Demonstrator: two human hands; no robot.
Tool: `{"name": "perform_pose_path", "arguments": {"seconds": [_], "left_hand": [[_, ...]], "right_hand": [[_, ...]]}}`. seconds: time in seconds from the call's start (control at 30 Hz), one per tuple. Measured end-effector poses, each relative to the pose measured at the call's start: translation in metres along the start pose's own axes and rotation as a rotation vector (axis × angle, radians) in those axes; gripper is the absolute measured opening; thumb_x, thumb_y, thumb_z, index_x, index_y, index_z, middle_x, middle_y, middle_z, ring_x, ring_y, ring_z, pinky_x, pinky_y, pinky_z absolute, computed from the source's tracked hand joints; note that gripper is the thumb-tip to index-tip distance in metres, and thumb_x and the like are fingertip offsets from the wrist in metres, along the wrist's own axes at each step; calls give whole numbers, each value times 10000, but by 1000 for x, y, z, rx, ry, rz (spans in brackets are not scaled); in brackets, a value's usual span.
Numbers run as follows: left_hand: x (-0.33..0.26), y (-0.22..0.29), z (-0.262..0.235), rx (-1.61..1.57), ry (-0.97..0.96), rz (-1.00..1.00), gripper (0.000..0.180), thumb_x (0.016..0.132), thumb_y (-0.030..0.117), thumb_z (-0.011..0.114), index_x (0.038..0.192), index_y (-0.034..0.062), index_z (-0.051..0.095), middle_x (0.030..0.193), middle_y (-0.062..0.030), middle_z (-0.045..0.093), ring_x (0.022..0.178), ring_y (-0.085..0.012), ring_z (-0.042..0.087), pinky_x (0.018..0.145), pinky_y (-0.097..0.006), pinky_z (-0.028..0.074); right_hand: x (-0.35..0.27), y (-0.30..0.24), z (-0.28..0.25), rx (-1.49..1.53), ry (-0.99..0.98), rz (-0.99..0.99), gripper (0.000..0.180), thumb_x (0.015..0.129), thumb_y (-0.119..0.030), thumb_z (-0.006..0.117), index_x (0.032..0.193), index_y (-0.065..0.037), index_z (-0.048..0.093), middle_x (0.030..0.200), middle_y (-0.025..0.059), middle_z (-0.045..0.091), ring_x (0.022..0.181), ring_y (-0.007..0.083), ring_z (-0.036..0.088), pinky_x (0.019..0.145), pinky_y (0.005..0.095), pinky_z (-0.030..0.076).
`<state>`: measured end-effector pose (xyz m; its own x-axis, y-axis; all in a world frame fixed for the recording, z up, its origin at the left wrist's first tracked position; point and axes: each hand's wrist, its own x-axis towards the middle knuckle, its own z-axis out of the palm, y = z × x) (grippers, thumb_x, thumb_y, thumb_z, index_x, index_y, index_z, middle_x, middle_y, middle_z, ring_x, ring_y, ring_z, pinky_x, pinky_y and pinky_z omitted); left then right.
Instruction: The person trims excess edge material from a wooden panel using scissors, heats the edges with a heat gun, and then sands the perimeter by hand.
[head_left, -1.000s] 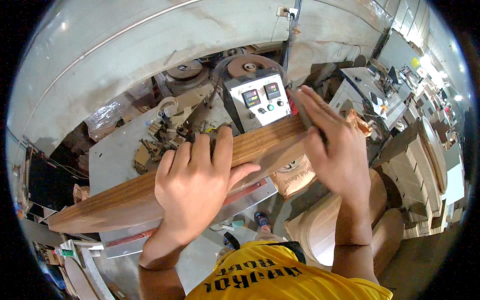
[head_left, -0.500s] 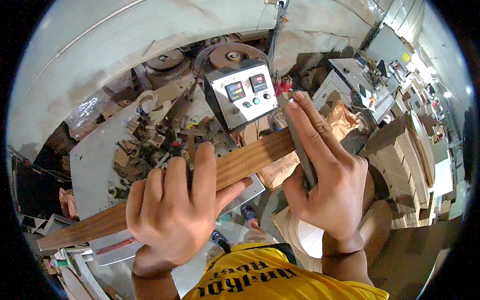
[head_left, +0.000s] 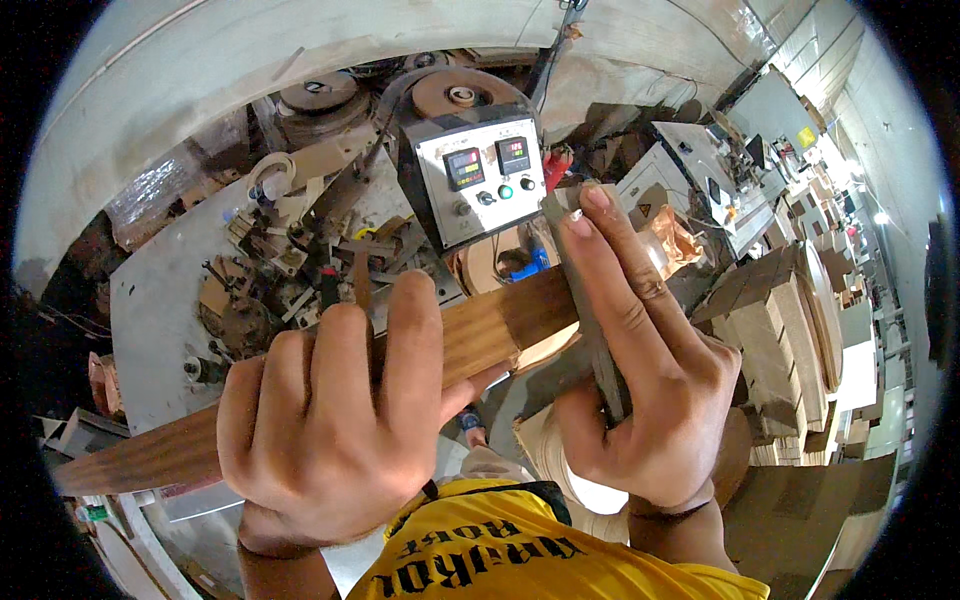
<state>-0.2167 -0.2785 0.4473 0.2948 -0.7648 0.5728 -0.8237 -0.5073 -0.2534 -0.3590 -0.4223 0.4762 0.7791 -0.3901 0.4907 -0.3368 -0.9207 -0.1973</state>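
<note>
A long brown wooden strip (head_left: 475,335) slants across the view, its far left end low and its right end higher. My left hand (head_left: 330,430) is closed around it near the middle, fingers over the top and thumb underneath. My right hand (head_left: 650,410) grips a narrow flat grey bar (head_left: 589,320), with two fingers stretched along it and the thumb at its lower end. The bar lies crosswise against the right end of the strip, touching it; its exact kind cannot be made out.
Beyond my hands stands a control box (head_left: 480,185) with two displays and knobs. Wood scraps and metal parts litter the grey worktable (head_left: 160,315) at left. Stacked wooden boards (head_left: 765,335) rise at right, a cardboard box (head_left: 815,525) below them.
The view has shifted slightly. Both hands stay closed on the strip and the bar, and the bar's upper end sits a little farther left. A blue object now shows below the control box.
</note>
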Motion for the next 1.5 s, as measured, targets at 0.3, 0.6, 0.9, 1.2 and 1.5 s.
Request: {"name": "perform_pose_path", "arguments": {"seconds": [0.3,0.6,0.9,1.2,1.5], "left_hand": [[0,2,1,-20,8,17,691,866,780,527,1093,167,753,785,-29,562,662,-233,575,551,-396,461],[2,3,10,17,152,96,245,866,295,630,1012,136,746,693,33,476,567,-123,455,499,-284,346],[-1,3,-7,23,-13,89,507,803,375,648,1236,124,729,791,-29,522,634,-218,521,543,-377,415],[1,8,-7,61,27,111,537,951,589,601,1169,118,740,761,-6,526,617,-185,536,519,-355,402],[2,16,-5,31,32,74,329,924,301,656,1174,95,709,779,-9,539,674,-181,568,605,-337,442]], "right_hand": [[-2,-3,-2,-75,-34,-21,776,612,-71,548,1381,-50,651,1406,167,648,1131,346,722,813,366,613],[-7,-10,-9,-136,-114,-33,775,599,-66,576,1368,-57,669,1404,168,649,985,305,768,763,327,609],[-6,-16,-11,-144,-132,-77,745,633,-78,611,1375,-59,666,1412,171,644,957,293,774,738,327,610],[-10,-14,-15,-100,-140,-100,748,620,-81,626,1366,-52,669,1403,181,648,902,293,778,720,331,610],[-11,-15,-14,-33,-139,-143,760,598,-61,618,1356,-52,670,1410,156,646,828,263,777,680,331,613]]}}
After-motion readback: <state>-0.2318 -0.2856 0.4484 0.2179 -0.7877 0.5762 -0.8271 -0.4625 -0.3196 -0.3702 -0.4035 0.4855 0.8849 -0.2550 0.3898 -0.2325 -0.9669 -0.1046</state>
